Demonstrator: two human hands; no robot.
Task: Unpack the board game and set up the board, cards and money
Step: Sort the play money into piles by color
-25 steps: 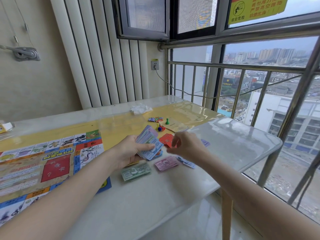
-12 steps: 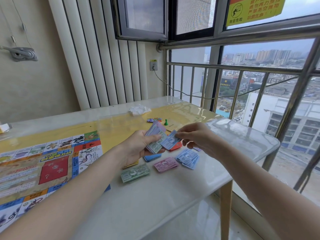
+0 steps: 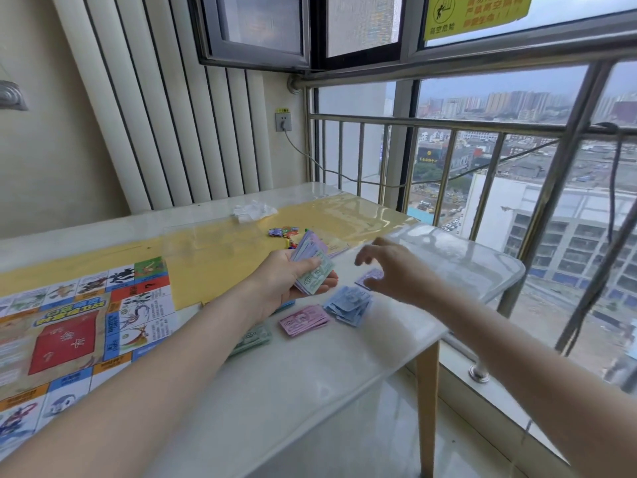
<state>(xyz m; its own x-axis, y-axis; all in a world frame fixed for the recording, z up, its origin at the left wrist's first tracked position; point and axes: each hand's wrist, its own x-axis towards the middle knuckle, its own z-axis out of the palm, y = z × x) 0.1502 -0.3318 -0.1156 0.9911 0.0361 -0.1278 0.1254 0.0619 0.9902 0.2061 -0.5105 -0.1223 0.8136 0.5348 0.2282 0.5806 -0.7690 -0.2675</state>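
Since 0.5 s ago the right hand point(image 3: 396, 270) has let go of the blue note it pinched and moved off to the right; it now hovers released, fingers spread and loosely bent, above a purple note point(image 3: 370, 277) on the worktop point(image 3: 310, 391). The left hand point(image 3: 286, 281) grasps the mixed wad of play money point(image 3: 312, 267), thumb across the top note, as before. Step in hand, by my reading: sorting money by colour. 3 piles lie near the front edge: green pile point(image 3: 255, 338), partly hidden under the left forearm; pink pile point(image 3: 303, 319); blue pile point(image 3: 350, 304), loosely fanned. The board point(image 3: 79, 326) lies unfolded at left. Small tokens point(image 3: 284, 232) sit beyond the wad; the frame is blurred there, so their count is uncertain. Next move probably calls for the right hand to return to the wad, pinch off the top note and match it to a pile, squaring the blue pile if it spreads further.
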